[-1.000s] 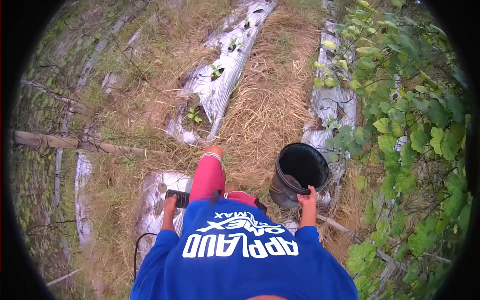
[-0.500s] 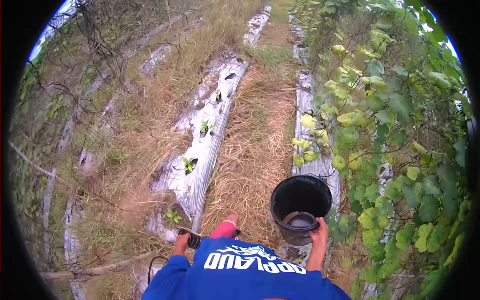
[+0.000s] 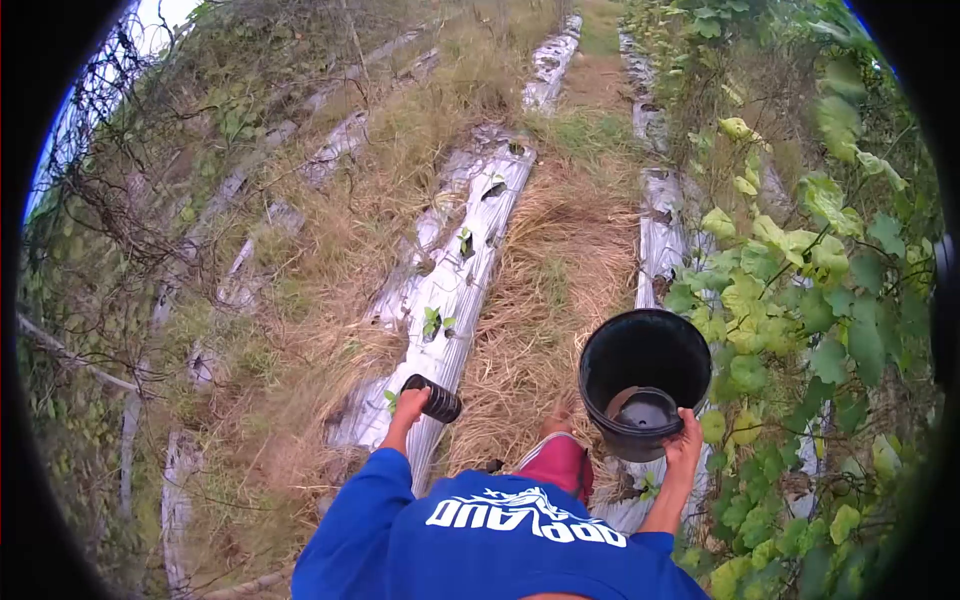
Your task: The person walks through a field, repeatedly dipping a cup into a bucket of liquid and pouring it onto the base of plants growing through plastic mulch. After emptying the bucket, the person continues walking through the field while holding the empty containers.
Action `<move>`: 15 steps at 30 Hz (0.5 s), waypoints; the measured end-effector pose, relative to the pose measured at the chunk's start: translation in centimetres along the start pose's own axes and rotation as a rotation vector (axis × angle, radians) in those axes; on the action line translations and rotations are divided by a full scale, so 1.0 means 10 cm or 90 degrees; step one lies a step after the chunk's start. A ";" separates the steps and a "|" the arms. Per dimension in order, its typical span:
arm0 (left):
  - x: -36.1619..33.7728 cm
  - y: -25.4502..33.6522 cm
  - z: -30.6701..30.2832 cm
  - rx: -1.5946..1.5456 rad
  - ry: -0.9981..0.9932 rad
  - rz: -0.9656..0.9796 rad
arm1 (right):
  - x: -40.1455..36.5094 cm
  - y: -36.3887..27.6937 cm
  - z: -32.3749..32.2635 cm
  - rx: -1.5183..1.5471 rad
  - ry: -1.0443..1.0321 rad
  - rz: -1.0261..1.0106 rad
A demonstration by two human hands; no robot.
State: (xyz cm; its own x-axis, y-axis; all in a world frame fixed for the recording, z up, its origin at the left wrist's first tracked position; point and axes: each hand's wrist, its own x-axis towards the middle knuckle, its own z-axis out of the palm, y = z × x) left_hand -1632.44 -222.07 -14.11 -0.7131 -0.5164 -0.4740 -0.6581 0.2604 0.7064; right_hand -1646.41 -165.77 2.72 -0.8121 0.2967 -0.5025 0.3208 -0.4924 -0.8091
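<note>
My left hand (image 3: 410, 405) is wrapped round a small black ribbed cup (image 3: 443, 403), held on its side over the silver plastic mulch (image 3: 465, 290). Near that hand, green leaves of a seedling (image 3: 390, 400) show at the mulch, and another seedling (image 3: 433, 323) grows from a hole farther up the strip. On the other side, my right hand (image 3: 686, 438) grips the near rim of a black bucket (image 3: 645, 345). The bucket tilts open toward the far side, with a pool of liquid (image 3: 643, 410) low inside it.
A straw-covered path (image 3: 545, 290) runs ahead between two mulch strips. Leafy vines (image 3: 800, 300) crowd the right side close to the bucket. Dry grass (image 3: 300, 330) and bare tangled vines (image 3: 110, 200) fill the left. My leg (image 3: 557, 465) steps forward on the path.
My left hand has reached forward and out over the mulch with the black cup. The bucket has swung slightly right and forward in my right hand. The view has moved ahead along the row.
</note>
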 end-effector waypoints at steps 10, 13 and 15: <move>0.51 0.19 0.42 -0.039 0.143 -0.186 | 2.56 -0.18 1.42 0.029 -0.081 0.137; 0.43 0.67 0.72 -0.119 0.145 0.016 | 3.12 -0.43 1.73 0.013 -0.068 0.149; 0.60 1.16 0.86 -0.185 0.121 -0.148 | 3.42 -0.65 1.89 -0.017 -0.093 0.172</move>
State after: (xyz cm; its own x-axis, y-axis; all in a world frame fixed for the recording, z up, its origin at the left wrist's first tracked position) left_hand -1646.49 -215.12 -13.27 -0.4782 -0.6831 -0.5520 -0.6810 -0.1084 0.7242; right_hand -1685.52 -167.89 -3.43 -0.7565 0.0360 -0.6530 0.5457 -0.5154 -0.6607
